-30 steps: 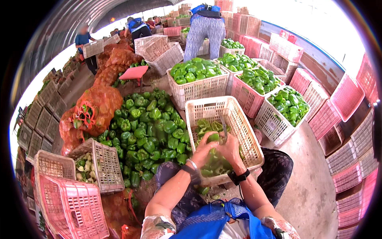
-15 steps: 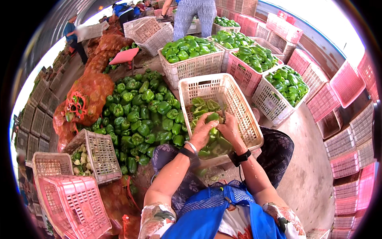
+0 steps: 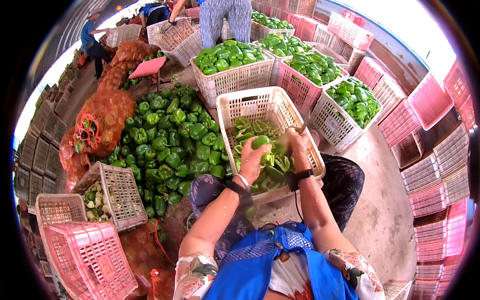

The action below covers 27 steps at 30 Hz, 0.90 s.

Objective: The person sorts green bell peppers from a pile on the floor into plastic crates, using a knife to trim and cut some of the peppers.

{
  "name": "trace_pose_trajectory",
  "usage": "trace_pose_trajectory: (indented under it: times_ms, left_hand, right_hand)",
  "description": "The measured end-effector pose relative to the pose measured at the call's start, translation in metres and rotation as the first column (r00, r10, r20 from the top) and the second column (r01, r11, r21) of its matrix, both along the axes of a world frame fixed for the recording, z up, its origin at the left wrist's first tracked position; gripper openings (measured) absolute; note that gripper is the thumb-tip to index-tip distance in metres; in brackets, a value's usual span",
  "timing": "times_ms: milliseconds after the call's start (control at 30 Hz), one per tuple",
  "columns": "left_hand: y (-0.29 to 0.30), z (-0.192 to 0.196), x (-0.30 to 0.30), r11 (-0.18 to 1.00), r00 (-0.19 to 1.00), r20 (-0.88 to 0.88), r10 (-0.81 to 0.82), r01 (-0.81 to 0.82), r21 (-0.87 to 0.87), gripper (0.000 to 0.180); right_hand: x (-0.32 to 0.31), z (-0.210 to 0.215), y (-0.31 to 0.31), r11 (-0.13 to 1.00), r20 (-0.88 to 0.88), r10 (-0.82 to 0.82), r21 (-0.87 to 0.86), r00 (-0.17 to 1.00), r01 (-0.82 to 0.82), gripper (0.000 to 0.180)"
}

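A light plastic crate [image 3: 227, 131] stands between my knees, with cut green pepper pieces [image 3: 260, 127] in its bottom. Over it my left hand [image 3: 251, 161] is closed round a green bell pepper [image 3: 260, 142]. My right hand [image 3: 299, 149] is closed on a thin blade-like tool, apparently a knife [image 3: 306, 120], its tip pointing up and away; the handle is hidden in the fingers. Between the hands is a blurred greenish piece [image 3: 282, 144], perhaps part of a pepper. To the left lies a large heap of whole green bell peppers [image 3: 172, 142].
Crates full of green peppers [image 3: 232, 57] [image 3: 352, 100] stand beyond mine. Orange mesh sacks [image 3: 105, 117] lie left of the heap. Nearer, a tilted crate holds pale cores [image 3: 97, 202] beside a pink crate [image 3: 92, 255]. Stacked crates [image 3: 432, 175] line the right. A co-worker [image 3: 225, 20] stands ahead.
My hands have drawn apart; the right one has moved right with the blade raised. The pepper stays in my left hand. The view has shifted slightly, and a co-worker's hand reaches to a far crate.
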<state>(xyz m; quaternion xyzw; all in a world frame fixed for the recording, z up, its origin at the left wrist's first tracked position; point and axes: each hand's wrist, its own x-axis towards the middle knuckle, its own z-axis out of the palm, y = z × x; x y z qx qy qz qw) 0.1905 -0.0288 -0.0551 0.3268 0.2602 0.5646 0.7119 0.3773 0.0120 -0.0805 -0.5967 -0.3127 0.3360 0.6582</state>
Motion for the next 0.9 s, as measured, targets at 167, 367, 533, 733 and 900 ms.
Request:
trace_pose_trajectory:
  times_ms: [167, 367, 533, 733, 900]
  left_hand:
    - [0.02, 0.001, -0.01, 0.994, 0.954, -0.282, 0.102, -0.109, -0.01, 0.062]
    - [0.012, 0.007, -0.022, 0.969, 0.947, -0.321, 0.004, 0.076, 0.237, 0.03]
    - [0.003, 0.029, -0.018, 0.948, 0.957, -0.269, 0.112, -0.022, 0.317, 0.006]
    - [-0.001, 0.016, -0.041, 0.935, 0.878, -0.426, 0.219, -0.065, 0.348, 0.004]
    - [0.005, 0.004, -0.009, 0.932, 0.932, -0.252, 0.259, -0.172, 0.318, 0.005]
  right_hand:
    - [-0.01, 0.045, -0.031, 0.901, -0.501, 0.431, 0.277, 0.751, -0.333, 0.027]
    - [-0.051, 0.071, -0.055, 0.872, -0.433, 0.485, 0.312, 0.76, -0.378, 0.026]
    - [-0.06, 0.068, -0.051, 0.861, -0.383, 0.505, 0.282, 0.773, -0.423, 0.02]
    - [-0.076, 0.019, -0.038, 0.905, -0.21, 0.419, 0.172, 0.883, -0.388, 0.028]
    - [-0.034, 0.017, -0.041, 0.966, 0.194, 0.148, 0.182, 0.97, -0.184, 0.024]
